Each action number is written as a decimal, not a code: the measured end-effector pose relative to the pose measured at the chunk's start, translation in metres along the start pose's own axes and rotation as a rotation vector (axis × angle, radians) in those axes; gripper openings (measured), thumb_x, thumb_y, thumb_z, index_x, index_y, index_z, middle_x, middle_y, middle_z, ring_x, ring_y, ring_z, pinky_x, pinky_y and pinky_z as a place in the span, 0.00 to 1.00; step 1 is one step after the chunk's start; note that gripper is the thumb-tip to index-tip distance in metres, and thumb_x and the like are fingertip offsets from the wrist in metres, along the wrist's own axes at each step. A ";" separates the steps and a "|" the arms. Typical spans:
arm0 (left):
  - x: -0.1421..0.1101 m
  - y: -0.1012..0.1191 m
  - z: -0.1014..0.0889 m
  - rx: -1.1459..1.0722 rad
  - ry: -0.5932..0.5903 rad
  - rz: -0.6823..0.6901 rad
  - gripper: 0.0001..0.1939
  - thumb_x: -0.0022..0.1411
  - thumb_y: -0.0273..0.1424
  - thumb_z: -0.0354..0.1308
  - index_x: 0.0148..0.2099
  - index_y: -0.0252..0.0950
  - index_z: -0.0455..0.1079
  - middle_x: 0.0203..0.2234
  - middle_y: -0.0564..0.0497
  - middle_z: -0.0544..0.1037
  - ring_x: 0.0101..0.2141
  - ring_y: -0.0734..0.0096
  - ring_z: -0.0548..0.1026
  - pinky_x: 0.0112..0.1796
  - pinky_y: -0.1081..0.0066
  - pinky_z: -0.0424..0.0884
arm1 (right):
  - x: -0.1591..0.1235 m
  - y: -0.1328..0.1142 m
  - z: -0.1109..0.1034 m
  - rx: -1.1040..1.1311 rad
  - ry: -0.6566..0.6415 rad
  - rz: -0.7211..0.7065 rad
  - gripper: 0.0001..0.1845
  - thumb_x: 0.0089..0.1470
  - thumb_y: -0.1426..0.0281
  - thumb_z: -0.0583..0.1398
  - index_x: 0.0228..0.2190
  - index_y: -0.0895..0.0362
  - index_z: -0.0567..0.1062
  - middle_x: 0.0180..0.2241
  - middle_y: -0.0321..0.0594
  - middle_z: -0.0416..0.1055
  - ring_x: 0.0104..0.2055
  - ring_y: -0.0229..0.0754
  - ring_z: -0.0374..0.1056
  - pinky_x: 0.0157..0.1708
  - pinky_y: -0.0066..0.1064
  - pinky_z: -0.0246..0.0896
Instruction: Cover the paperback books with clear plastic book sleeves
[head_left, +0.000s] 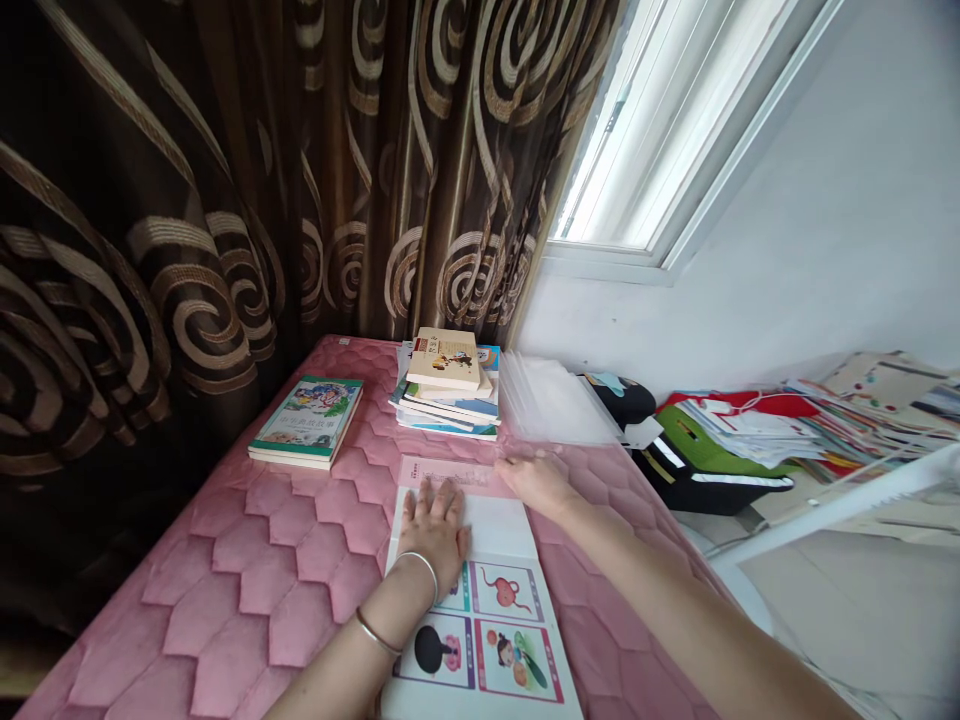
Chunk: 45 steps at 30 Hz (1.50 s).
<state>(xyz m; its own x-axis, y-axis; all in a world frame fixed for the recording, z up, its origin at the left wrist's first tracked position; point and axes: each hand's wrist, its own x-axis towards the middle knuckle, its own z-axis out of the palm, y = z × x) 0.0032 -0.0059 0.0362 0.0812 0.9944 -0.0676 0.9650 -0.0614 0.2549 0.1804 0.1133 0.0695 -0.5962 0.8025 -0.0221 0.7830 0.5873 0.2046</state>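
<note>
An open picture book (504, 640) lies on the pink quilted bed, its lower page printed with framed cartoon pictures. At its far end is a pink cover flap (420, 470) with small print, and a glossy see-through film shows over it. My left hand (435, 530) presses flat on the white inside page, fingers spread, partly covering the flap and a picture. Closed at the far right corner of the flap, the fingers of my right hand (536, 482) pinch the edge of what looks like a clear plastic book cover. The exact grip is partly hidden by the fingers.
Beyond my hands stands a stack of books (448, 385). Clear plastic sheets (555, 400) lie to its right. A green-edged book (309, 420) rests on the quilt (255, 560) at left. Patterned curtains (360, 200) hang behind. Papers and a green-black box (705, 460) fill the right side.
</note>
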 end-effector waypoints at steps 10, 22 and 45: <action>0.001 -0.001 0.000 0.008 -0.017 -0.010 0.30 0.66 0.42 0.35 0.68 0.40 0.48 0.67 0.52 0.44 0.65 0.48 0.38 0.62 0.47 0.39 | 0.017 0.005 -0.016 0.102 0.016 0.222 0.16 0.63 0.64 0.46 0.40 0.50 0.73 0.35 0.39 0.78 0.35 0.43 0.74 0.27 0.28 0.54; 0.008 -0.012 -0.012 0.038 0.040 -0.080 0.25 0.65 0.25 0.40 0.63 0.36 0.58 0.63 0.42 0.58 0.62 0.58 0.54 0.60 0.58 0.53 | -0.002 -0.052 -0.008 0.138 0.252 0.203 0.21 0.57 0.74 0.53 0.53 0.56 0.66 0.50 0.48 0.69 0.52 0.48 0.61 0.49 0.37 0.51; 0.067 -0.024 -0.025 0.302 0.217 0.033 0.21 0.64 0.19 0.41 0.52 0.32 0.70 0.45 0.38 0.75 0.47 0.58 0.71 0.54 0.54 0.58 | 0.005 -0.049 0.021 0.014 0.241 0.129 0.14 0.56 0.79 0.52 0.36 0.61 0.78 0.36 0.48 0.76 0.39 0.46 0.69 0.48 0.36 0.54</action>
<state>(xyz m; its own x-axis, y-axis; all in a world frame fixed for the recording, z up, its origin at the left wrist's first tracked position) -0.0207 0.0642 0.0496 0.0903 0.9845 0.1502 0.9954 -0.0845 -0.0449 0.1424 0.0910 0.0385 -0.5153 0.8235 0.2373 0.8565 0.4848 0.1772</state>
